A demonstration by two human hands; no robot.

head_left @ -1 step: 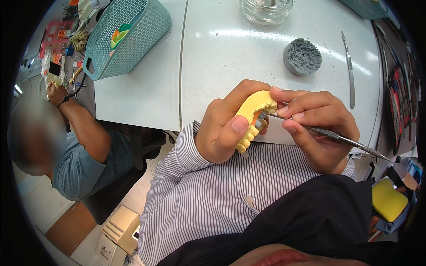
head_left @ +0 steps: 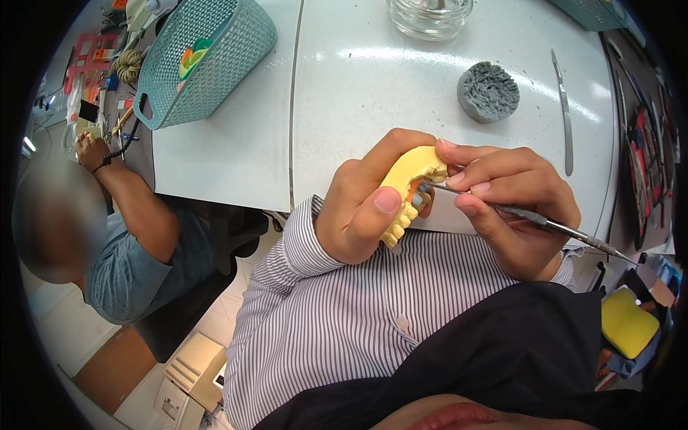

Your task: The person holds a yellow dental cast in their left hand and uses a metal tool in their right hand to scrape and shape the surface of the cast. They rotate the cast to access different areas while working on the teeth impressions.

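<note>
My left hand [head_left: 358, 208] is closed round a yellow plaster dental model [head_left: 412, 165], held above the near edge of the table. Its row of teeth faces down and toward me, with an orange patch and some grey-blue teeth [head_left: 421, 195] on the inner side. In a pen-like grip, my right hand [head_left: 519, 201] holds a thin metal dental carving tool [head_left: 552, 223]. The tool's tip meets the inner side of the model near the grey-blue teeth; the exact contact is too small to tell. My right fingertips rest against the model's end.
Beyond my hands stand a grey block with a ridged top [head_left: 489, 92] and a glass jar [head_left: 430, 18]. A scalpel handle [head_left: 565, 115] lies to the right, near a tool case [head_left: 645, 143]. At left are a teal basket [head_left: 208, 68] and a seated person [head_left: 136, 251].
Almost nothing differs. My right fingers and the carving tool have shifted very slightly at the model.
</note>
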